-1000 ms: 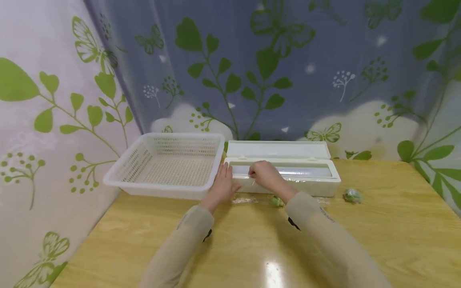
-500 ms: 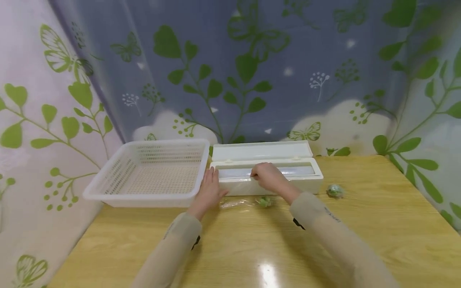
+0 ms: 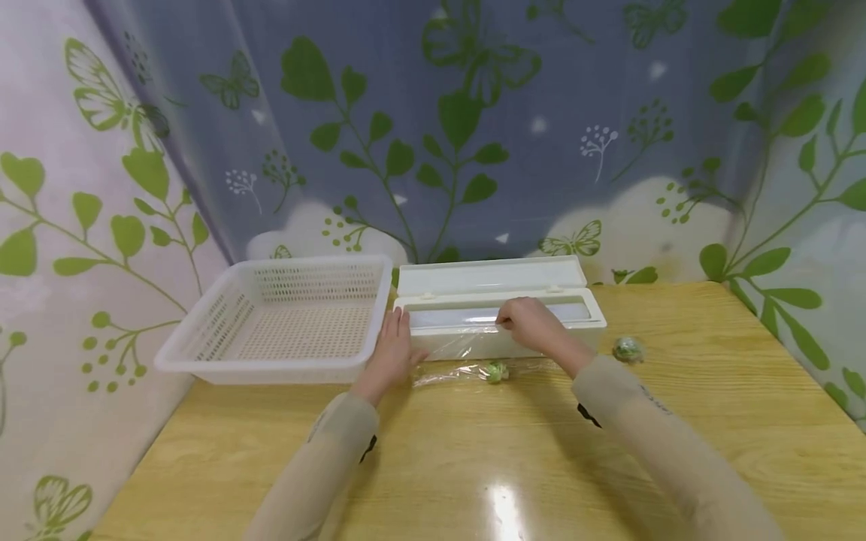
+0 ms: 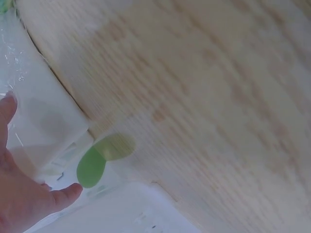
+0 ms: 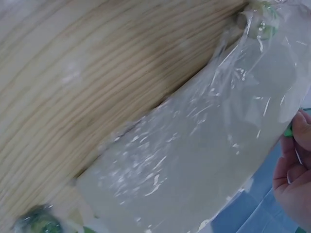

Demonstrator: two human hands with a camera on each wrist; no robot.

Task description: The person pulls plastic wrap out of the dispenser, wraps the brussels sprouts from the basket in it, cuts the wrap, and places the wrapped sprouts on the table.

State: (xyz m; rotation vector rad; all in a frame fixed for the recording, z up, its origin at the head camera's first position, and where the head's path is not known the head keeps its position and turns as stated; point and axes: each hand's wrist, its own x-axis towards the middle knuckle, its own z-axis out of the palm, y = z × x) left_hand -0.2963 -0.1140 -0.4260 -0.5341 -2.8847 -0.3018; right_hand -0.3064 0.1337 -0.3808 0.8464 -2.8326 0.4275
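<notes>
A long white cling film box [image 3: 460,344] has its lid tipped back and a pale roll [image 3: 446,316] inside. Clear cling film [image 5: 228,97] drapes down its front onto the table. My right hand [image 3: 534,324] pinches a small green slide cutter [image 5: 288,131] at the box's front edge, mostly hidden by the fingers. My left hand [image 3: 390,355] rests on the box's left end, fingers extended and thumb spread to the front. A small green vegetable [image 3: 497,372] lies at the film's lower end, in front of the box.
Left of the box stands a white plastic basket [image 3: 271,368] with slotted walls, close to the left hand. A film-wrapped green vegetable [image 3: 628,349] lies right of the box. Behind the wooden table [image 3: 433,451] hangs a patterned curtain [image 3: 433,135].
My right hand has moved rightward along the box's front edge, uncovering more draped film on its left. My left hand stays at the box's left end. The head view has shifted right.
</notes>
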